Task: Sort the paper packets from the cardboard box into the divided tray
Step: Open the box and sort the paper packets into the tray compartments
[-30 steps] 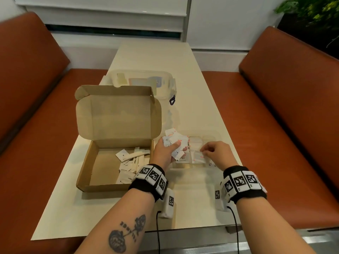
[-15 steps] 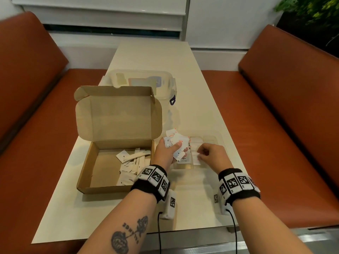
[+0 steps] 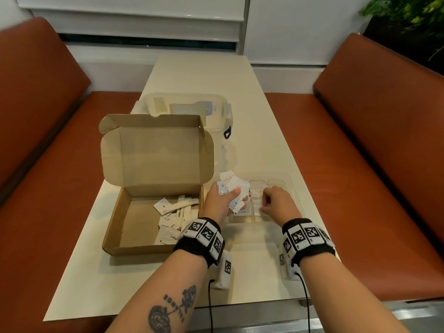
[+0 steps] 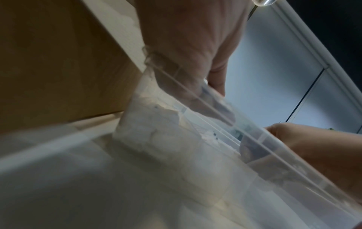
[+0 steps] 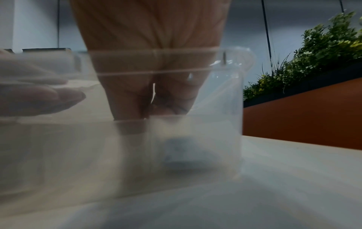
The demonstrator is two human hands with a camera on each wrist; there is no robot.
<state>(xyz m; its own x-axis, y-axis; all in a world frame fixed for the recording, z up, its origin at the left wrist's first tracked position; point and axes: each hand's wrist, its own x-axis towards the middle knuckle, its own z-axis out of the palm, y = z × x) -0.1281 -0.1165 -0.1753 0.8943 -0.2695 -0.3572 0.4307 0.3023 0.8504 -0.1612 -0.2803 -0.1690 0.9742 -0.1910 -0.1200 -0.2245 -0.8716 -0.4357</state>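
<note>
**Midway through the sort: a handful held, a pile still boxed**

My left hand (image 3: 222, 203) grips a fan of small white packets (image 3: 231, 188), thumb pressed across them, held over the left end of the tray (image 3: 289, 188). My right hand (image 3: 276, 205) is down inside the tray just beside it, fingers curled and reaching to the floor of a compartment; the head view and the blurred right wrist view don't let me tell whether it pinches a packet or has just let one go. The two hands are close but not touching.

The clear tray already holds some packets: a row sits in a middle compartment, and at least one lies flat under my left hand. Its far right compartment looks empty to me.

Left of the tray, the box (image 3: 120, 219) stands open with a loose heap of packets and long sticks (image 3: 177, 217) along its right side. I judge the job under way, with my handful and that heap still to be placed.

Behind the box sits a lidded clear tub (image 3: 216, 109).
</note>
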